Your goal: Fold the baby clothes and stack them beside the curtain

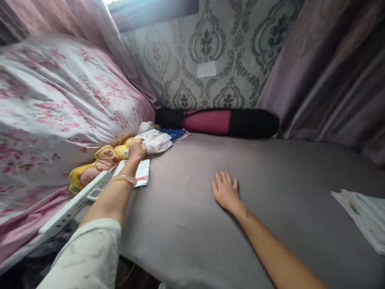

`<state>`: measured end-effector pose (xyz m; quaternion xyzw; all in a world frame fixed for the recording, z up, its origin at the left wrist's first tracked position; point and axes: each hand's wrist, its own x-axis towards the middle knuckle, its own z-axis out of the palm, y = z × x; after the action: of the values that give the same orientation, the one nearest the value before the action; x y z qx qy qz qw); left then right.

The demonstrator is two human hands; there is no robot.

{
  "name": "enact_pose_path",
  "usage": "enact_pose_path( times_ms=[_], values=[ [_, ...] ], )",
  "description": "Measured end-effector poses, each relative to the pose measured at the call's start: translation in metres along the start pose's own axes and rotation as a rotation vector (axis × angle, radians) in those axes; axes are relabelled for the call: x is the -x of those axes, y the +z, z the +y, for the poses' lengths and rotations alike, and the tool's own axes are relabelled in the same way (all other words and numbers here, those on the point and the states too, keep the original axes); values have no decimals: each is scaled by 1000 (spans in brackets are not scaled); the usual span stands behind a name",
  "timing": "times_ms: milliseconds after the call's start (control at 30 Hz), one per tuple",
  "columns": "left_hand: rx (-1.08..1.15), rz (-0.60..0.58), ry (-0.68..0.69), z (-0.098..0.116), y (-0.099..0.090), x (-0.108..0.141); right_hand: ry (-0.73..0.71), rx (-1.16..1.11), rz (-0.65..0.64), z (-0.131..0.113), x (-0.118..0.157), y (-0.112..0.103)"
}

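Sleeve (90, 251): if retracted, may snag power strip (72, 207)
Left hand (137, 149): fingers curled at white cloth (157, 141), grip unclear
Right hand (225, 192): fingers spread

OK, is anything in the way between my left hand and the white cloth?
Nothing visible is: your left hand is right at the near left edge of the white cloth, though I can't tell whether it's gripping it. The yellow item to its left and white card nearer you are off that path.
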<state>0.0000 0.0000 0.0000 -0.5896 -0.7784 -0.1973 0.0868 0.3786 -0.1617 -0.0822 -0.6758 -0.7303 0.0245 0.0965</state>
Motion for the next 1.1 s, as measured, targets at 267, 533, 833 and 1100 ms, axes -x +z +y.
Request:
enact_pose_path(
  times_ms=[267, 533, 833, 1100],
  values=[
    [71, -192, -207, -18, 0, -21, -6, -24, -13, 3, 0, 1],
    [-3, -103, -180, -7, -8, -21, -3, -31, -16, 3, 1, -1],
    [479, 0, 131, 79, -51, -25, -11, -58, 9, 2, 1, -1],
    [1255, -178, -47, 193, -69, -2, -24, -223, 43, 8, 3, -2]
  ],
)
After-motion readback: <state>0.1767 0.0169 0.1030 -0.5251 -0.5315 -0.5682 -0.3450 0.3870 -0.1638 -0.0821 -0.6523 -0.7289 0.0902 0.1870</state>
